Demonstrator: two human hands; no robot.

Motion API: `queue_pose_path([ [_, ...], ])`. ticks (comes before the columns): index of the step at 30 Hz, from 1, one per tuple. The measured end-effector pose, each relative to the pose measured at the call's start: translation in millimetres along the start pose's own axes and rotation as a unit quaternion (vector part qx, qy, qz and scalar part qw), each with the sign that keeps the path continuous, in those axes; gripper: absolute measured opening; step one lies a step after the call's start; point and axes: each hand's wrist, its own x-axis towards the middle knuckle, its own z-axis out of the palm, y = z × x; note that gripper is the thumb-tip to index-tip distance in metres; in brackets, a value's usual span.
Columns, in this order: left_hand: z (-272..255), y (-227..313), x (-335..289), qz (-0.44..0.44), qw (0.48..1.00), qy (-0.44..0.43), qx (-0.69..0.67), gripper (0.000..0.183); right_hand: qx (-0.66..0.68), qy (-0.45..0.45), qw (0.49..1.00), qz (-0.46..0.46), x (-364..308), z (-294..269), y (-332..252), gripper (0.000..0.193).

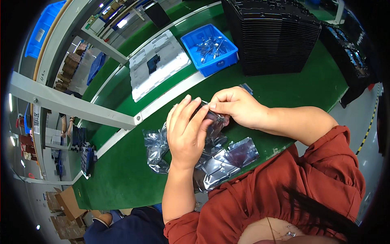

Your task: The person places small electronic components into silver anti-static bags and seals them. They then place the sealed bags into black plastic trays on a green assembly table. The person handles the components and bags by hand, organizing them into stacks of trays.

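Over the green table, my left hand (186, 136) holds a dark, shiny antistatic bag (217, 118), its fingers laid along the upper side. The thumb and index finger of my right hand (240, 106) pinch the upper edge of this bag, close to my left fingertips. My fingers hide much of the bag, and whether anything is inside cannot be seen. Several crumpled silvery antistatic bags (221, 164) lie below and around my left wrist, between my hands and the table's near edge. A small dark flat piece (245, 88) rests just beyond my right hand.
A blue bin (198, 67) of small clear-wrapped parts stands ahead, beside a tall stack of black trays (276, 44). Left of the bin, a white moulded tray (140, 83) carries a black part (153, 64). A white metal frame (81, 101) crosses the left; a person in dark clothing (130, 227) is at lower left.
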Motion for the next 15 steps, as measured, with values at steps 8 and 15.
queue_pose_path([
  [8,1.4,2.7,0.9,0.040,0.997,0.035,-0.061,0.011,-0.395,0.044,0.885,-0.244,22.3,-15.8,1.9,0.013],
  [15,-1.2,-6.5,-1.0,0.025,0.998,0.029,-0.041,0.013,-0.309,0.026,0.921,-0.235,9.3,-5.4,-10.9,0.011],
])
